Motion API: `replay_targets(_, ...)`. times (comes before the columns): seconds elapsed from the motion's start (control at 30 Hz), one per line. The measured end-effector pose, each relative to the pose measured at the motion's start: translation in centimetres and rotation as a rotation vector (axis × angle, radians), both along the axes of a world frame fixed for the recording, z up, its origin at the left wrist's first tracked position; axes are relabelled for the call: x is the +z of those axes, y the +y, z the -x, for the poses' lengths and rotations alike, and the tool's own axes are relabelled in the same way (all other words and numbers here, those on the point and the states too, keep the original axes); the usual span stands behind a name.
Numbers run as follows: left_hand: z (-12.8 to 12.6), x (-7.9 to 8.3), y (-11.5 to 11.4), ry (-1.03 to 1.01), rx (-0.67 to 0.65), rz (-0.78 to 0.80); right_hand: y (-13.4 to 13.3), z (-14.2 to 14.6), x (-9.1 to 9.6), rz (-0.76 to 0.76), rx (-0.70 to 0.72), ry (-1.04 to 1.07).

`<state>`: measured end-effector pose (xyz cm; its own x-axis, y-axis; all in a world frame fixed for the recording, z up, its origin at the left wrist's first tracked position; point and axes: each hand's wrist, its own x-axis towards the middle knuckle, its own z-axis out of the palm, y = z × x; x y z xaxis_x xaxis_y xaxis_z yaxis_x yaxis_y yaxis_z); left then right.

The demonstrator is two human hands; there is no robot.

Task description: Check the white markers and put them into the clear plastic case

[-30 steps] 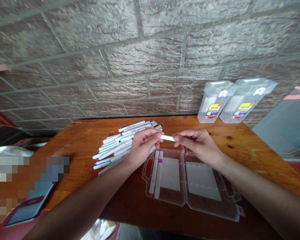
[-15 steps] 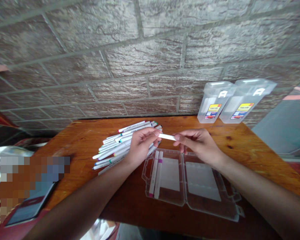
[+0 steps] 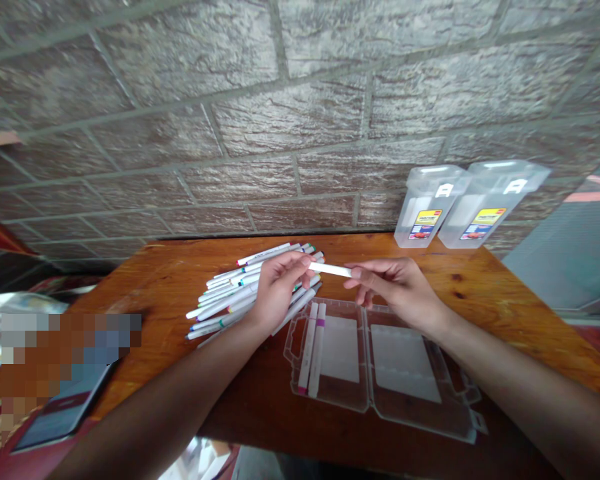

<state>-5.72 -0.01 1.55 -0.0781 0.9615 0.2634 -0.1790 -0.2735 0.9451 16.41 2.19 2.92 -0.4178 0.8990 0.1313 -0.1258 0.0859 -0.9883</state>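
Note:
Between my two hands a white marker (image 3: 331,270) is held up sideways above the table. My left hand (image 3: 281,287) pinches its left end, and my right hand (image 3: 393,285) pinches the right end; both ends are covered by fingers. Behind and beside my left hand lies a loose pile of white markers (image 3: 230,300) with coloured bands and tips. Below my hands a clear plastic case (image 3: 367,400) lies open and flat. Two markers (image 3: 313,350) with pink and purple marks rest along the left side of its left half.
Two tall translucent containers (image 3: 423,207) with bright labels stand at the back right by the stone-patterned wall (image 3: 290,120). A tablet or phone (image 3: 63,413) lies at the left, partly blurred out. The wooden table (image 3: 480,287) runs up to the wall.
My left hand has shifted slightly left along the marker, and more of its white body shows. The right hand keeps nearly the same place.

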Motion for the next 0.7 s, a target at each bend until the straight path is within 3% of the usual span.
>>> replay_targets(0.33,-0.3,0.7,0.18,-0.184,0.039,0.021,-0.13,-0.14,0.12,-0.012,0.015,0.054)
replay_targets(0.7,-0.23,0.65,0.26,-0.208,0.054,0.046,-0.27,-0.18,0.3,-0.055,0.057,0.08)
